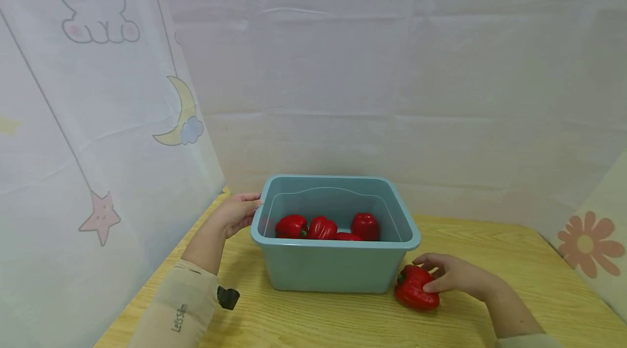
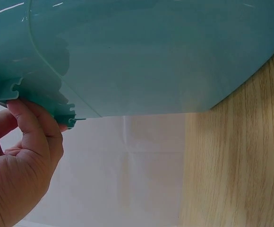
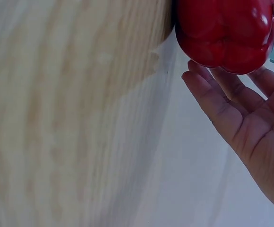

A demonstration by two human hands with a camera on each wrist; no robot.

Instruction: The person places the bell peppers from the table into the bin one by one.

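Note:
A blue-green plastic bin (image 1: 335, 266) stands on the table with several red bell peppers (image 1: 321, 227) inside, their lower parts partly hidden by the near wall. My left hand (image 1: 239, 214) grips the bin's rim at its left side; in the left wrist view the fingers (image 2: 35, 127) curl under the ribbed edge. To the right of the bin, my right hand (image 1: 453, 276) holds another red bell pepper (image 1: 416, 289) low over the table, thumb on its near side and fingers round its far side. Its lobed end faces the right wrist camera.
The wooden table (image 1: 480, 239) runs back to a pale cloth backdrop (image 1: 333, 92). More printed cloth (image 1: 59, 157) hangs along the left side. A small black object (image 1: 227, 298) sits beside the left sleeve.

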